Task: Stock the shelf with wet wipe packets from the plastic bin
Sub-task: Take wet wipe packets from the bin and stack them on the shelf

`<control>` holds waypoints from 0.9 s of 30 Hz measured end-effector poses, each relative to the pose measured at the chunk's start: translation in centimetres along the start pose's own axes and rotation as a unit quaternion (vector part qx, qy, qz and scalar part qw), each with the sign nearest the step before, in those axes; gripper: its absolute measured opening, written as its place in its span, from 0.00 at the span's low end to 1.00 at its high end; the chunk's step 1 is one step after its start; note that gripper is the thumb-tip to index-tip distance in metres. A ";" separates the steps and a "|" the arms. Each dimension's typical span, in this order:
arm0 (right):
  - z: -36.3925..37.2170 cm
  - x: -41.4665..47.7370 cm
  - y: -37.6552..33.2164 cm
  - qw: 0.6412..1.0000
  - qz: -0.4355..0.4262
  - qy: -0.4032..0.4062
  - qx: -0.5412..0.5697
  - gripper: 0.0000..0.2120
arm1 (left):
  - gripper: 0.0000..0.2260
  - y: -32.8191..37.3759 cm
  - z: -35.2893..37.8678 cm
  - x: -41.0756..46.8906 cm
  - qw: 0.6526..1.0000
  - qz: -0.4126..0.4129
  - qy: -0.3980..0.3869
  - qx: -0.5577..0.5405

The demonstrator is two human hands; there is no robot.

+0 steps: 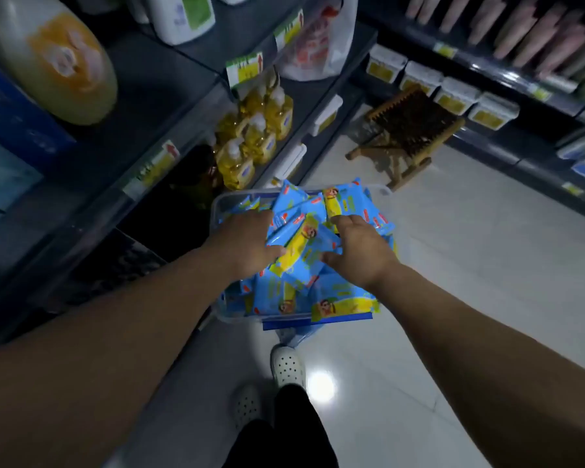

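Observation:
A clear plastic bin [219, 204] stands on the floor beside the left shelf unit, heaped with several blue and yellow wet wipe packets [345, 300]. Both my hands are down in the heap. My left hand [247, 243] presses on the left side of a small stack of packets [301, 251], thumb against its edge. My right hand [362, 251] closes on the stack's right side, fingers spread over it. The stack sits squeezed between the two hands, resting on the pile. The dark lower shelf [92, 211] on the left is in shadow.
Yellow liquid bottles [250, 136] fill the low shelf just behind the bin. A wooden folding stool [406, 130] stands on the tiled floor beyond. Another shelf unit with white tubs [453, 92] runs along the right. My feet in white clogs [287, 366] are behind the bin.

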State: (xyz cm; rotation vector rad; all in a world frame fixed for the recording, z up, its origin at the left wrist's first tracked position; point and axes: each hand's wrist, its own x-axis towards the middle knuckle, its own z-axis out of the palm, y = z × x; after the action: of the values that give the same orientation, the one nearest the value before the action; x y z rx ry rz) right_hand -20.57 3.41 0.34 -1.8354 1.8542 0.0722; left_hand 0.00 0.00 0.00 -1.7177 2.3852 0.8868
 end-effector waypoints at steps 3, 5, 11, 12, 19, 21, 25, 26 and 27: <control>1.8 1.7 0.9 1.000 0.005 0.002 0.005 0.36 | 0.24 -0.5 2.4 2.1 1.000 -0.003 -0.006 -0.014; 3.0 2.5 1.4 1.000 0.011 -0.007 0.009 0.36 | 0.26 -0.7 3.7 3.1 0.999 -0.017 -0.023 -0.020; 5.6 4.6 2.4 1.000 0.011 -0.002 0.022 0.37 | 0.20 -1.3 6.1 5.7 0.997 -0.078 -0.026 0.007; 5.9 4.8 2.5 1.000 0.009 -0.002 0.020 0.38 | 0.18 -1.4 6.3 6.0 0.996 -0.086 -0.022 0.012; 6.9 6.1 2.8 0.999 0.030 0.027 -0.001 0.40 | 0.13 -1.6 7.2 7.1 0.991 -0.130 -0.034 -0.008; 6.8 6.2 2.9 0.999 0.044 0.025 0.010 0.37 | 0.11 -1.5 7.1 7.3 0.989 -0.139 -0.048 -0.022; 5.8 6.2 3.2 0.996 0.064 0.005 0.057 0.26 | 0.10 -1.2 6.3 7.1 0.984 -0.134 -0.052 -0.101; 5.3 6.0 3.2 0.995 0.058 0.002 0.078 0.25 | 0.09 -1.0 5.9 6.9 0.982 -0.134 -0.046 -0.125; 4.8 5.9 3.2 0.993 0.051 0.000 0.110 0.23 | 0.07 -0.8 5.4 6.7 0.979 -0.132 -0.038 -0.148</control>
State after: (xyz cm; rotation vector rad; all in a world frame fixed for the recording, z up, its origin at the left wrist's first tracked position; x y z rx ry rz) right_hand -21.70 0.12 -7.16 -1.5912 1.8738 -0.0935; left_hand -3.26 -3.19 -7.35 -2.0003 1.9934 1.2845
